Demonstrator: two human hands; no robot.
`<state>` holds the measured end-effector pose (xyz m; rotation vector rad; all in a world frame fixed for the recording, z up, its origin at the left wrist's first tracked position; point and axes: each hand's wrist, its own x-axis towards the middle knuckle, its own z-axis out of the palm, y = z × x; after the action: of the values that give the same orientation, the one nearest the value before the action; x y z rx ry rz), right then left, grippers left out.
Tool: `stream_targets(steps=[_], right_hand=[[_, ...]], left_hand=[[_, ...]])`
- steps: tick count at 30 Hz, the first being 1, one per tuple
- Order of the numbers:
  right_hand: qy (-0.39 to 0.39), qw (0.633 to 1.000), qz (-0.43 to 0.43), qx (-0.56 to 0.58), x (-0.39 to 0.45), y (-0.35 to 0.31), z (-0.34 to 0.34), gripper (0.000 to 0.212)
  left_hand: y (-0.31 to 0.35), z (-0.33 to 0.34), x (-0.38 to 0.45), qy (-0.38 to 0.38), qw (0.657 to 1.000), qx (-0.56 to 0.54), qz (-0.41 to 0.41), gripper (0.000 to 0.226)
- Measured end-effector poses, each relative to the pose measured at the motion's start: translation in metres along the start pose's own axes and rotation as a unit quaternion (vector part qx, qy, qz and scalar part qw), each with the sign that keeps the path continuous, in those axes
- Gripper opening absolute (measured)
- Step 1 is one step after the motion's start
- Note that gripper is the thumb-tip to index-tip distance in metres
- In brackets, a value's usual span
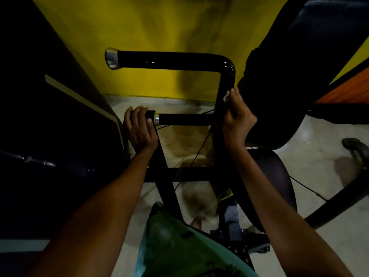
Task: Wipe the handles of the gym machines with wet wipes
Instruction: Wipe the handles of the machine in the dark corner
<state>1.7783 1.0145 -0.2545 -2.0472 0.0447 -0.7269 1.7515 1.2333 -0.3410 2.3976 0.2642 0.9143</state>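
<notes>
One white wet wipe (227, 96) shows as a small crumpled patch at about one o'clock from the middle of the view, pressed against the upright black tube (223, 90) of the machine. The right hand (237, 118) holds it there, fingers curled around the tube with the wipe pinched under the fingertips; most of the wipe is hidden by the hand.

Two black handles branch from that upright tube toward nine o'clock. The upper handle (169, 59) bends off the top of the tube at twelve o'clock and ends in one shiny metal cap (112, 58). The lower handle (185, 119) sits near the middle of the view, with one metal ring (157, 118) edged in yellow near its free end. The left hand (139, 128) grips that free end, fingers wrapped over the top, just beside the ring.

Two bare forearms run in from the bottom edge, one at seven o'clock and one at five. Between them, at six o'clock, hangs one green garment (175, 244).

Further out, one dark padded seat back (299, 66) fills the two o'clock side, touching the back of the right hand. One dark rounded pad (277, 176) lies below it at four o'clock. A large dark panel (50, 116) with one pale diagonal stripe (83, 100) takes up the nine o'clock side. The yellow wall (159, 23) stands at twelve o'clock, above the pale tiled floor (319, 148). Thin black cables (197, 154) cross under the lower handle; their number cannot be told.
</notes>
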Motion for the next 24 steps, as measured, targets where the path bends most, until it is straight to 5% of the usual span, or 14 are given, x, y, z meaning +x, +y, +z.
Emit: stream_targets(steps=[5,9,12,17,21,24], right_hand=[[0.003,0.993,0.109,0.041,-0.013,0.015,-0.01,0.023],[0.08,0.996,0.02,0.015,0.025,0.001,-0.014,0.019],[0.044,0.999,-0.025,-0.008,0.031,-0.001,-0.004,0.016],[0.016,0.989,0.137,0.049,-0.011,0.028,0.002,0.011],[0.002,0.922,0.352,0.159,-0.039,0.041,0.018,0.012],[-0.031,0.778,0.503,0.375,-0.05,0.022,0.039,0.032]], left_hand=[[0.0,0.001,0.0,-0.001,1.0,0.0,0.0,0.044],[0.0,0.0,0.0,-0.002,1.0,-0.002,-0.002,0.042],[-0.002,0.001,0.0,-0.003,1.0,0.002,-0.004,0.043],[-0.001,0.001,0.0,-0.002,1.0,0.007,0.0,0.044],[-0.001,0.001,0.0,-0.002,1.0,0.013,0.005,0.043],[-0.001,0.0,0.0,-0.004,1.0,0.012,0.012,0.045]])
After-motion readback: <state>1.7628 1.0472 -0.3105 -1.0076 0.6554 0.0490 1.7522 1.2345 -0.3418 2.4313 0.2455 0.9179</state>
